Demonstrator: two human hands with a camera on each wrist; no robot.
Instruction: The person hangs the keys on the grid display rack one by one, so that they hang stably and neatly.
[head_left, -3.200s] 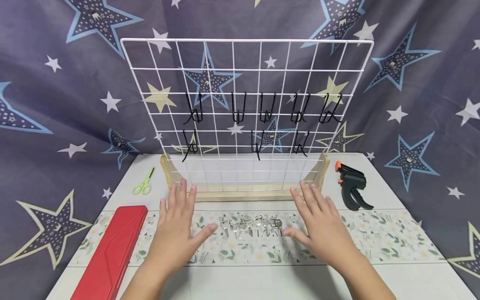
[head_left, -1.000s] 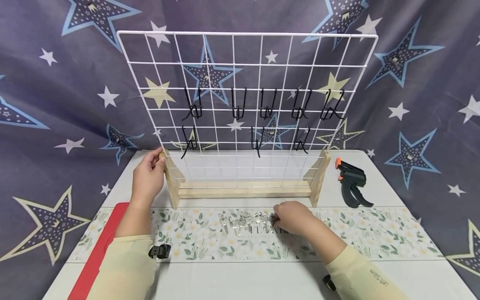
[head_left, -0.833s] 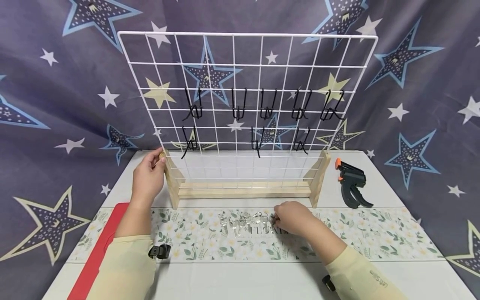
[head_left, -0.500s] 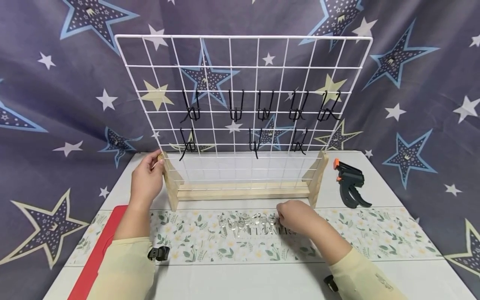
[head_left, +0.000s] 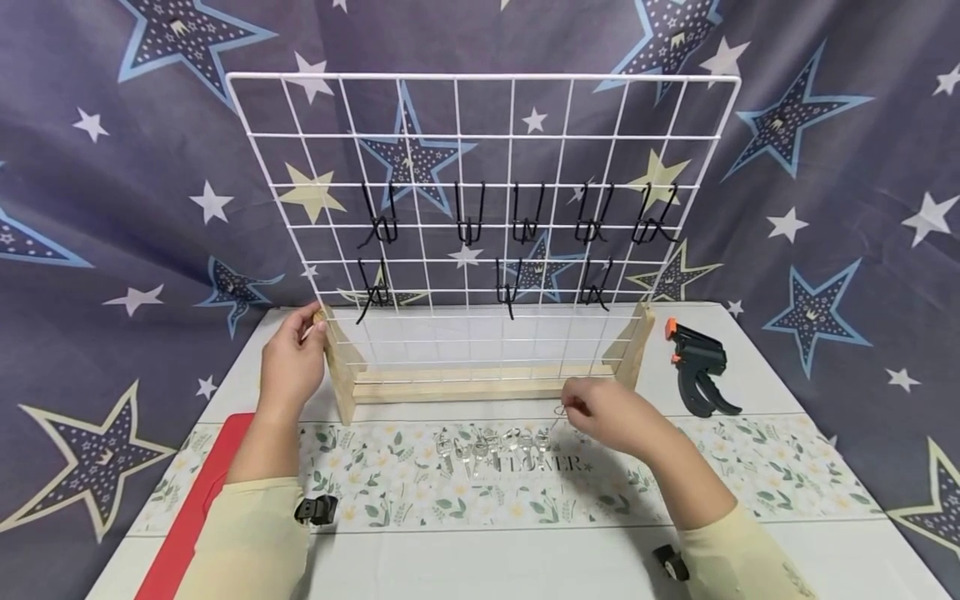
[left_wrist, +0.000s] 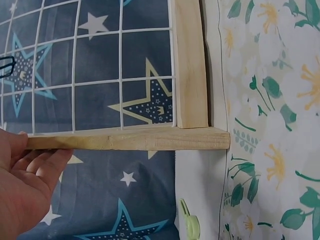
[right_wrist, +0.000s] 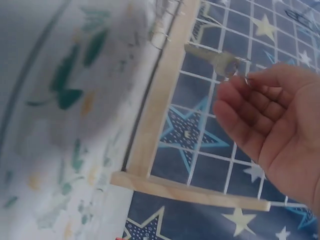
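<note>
My left hand (head_left: 292,367) grips the wooden side leg (left_wrist: 135,140) of a white wire grid rack (head_left: 456,135), thumb and fingers on either side of it. Between thumb and fingertips, my right hand (head_left: 615,417) pinches the ring of a key (right_wrist: 215,59). The key dangles above the cloth in front of the rack, its blade pointing away from the hand in the right wrist view. Several more keys (head_left: 467,450) with rings lie in a row on the floral strip (head_left: 397,492). Black hooks (head_left: 592,221) hang in two rows on the grid.
A black clamp (head_left: 701,367) with orange tips lies right of the rack. At the left is a red case (head_left: 187,517), partly under my left arm. Green scissors (left_wrist: 191,222) show beyond the rack leg in the left wrist view. A star-patterned curtain (head_left: 817,217) stands behind.
Both hands first lay flat and open before the rack. The left then took hold of its side leg; the right reached the keys and has lifted one up off the cloth.
</note>
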